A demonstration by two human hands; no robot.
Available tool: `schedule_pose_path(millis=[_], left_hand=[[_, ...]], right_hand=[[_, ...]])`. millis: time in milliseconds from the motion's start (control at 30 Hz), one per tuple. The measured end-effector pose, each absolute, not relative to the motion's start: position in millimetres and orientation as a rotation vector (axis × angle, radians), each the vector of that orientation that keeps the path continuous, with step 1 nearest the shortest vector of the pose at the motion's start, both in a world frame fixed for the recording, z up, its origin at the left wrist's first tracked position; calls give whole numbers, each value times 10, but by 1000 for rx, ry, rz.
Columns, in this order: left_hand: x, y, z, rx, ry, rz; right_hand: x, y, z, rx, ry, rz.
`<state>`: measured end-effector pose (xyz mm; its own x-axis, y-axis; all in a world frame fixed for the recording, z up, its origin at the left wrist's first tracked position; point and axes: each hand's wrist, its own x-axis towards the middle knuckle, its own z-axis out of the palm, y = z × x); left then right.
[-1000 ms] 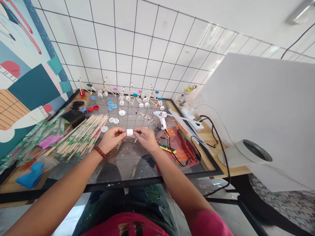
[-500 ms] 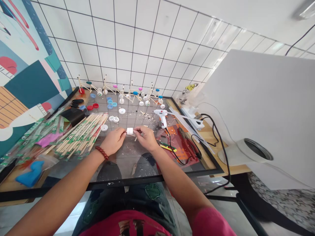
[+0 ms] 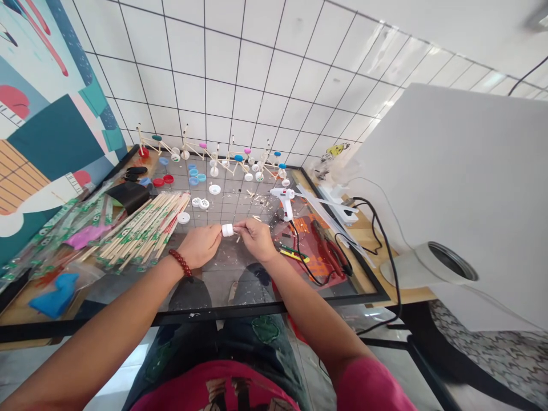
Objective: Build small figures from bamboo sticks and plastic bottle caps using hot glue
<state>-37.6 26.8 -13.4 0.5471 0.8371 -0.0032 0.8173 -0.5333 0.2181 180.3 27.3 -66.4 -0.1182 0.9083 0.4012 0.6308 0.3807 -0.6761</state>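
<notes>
Between my hands, above the glass tabletop, is a small white piece (image 3: 228, 230) that looks like two bottle caps joined face to face. My left hand (image 3: 202, 245), with a red bead bracelet (image 3: 180, 262) at its wrist, is closed against the piece's left side. From the right, the fingers of my right hand (image 3: 256, 238) pinch at a thin stick (image 3: 238, 230) beside the caps. A loose white cap (image 3: 184, 218) lies just beyond my left hand. Farther back are two white caps (image 3: 200, 204) side by side and another white cap (image 3: 214, 189).
Wrapped wooden sticks (image 3: 143, 231) spread at the left, near a blue item (image 3: 55, 295). Small stick-and-cap models (image 3: 240, 160) line the back edge. At the right are a white glue gun (image 3: 283, 201), a yellow cutter (image 3: 294, 255), red-handled pliers (image 3: 329, 254) and black cables.
The view has shifted slightly. The white cap piece now tilts, and my left fingers have moved up against its side.
</notes>
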Motion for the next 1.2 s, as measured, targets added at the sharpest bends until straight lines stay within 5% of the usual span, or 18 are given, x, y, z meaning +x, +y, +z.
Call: schedule_pose_path(millis=[500,767,933,1200], left_hand=[[-338,221,-108,2582,1430,94],[-421,336,-220,2329,1368,549],[-453,507,-347,1664,1247,947],[-452,559,-421,1417,1055,1103]], right_hand=[[1767,269,-698,-1379,-1810,510],[1699,269,-702,-1341,-1695,543],[1637,300,-732,-1310,-1579,499],[1643,290,-771,-1172,-1699,459]])
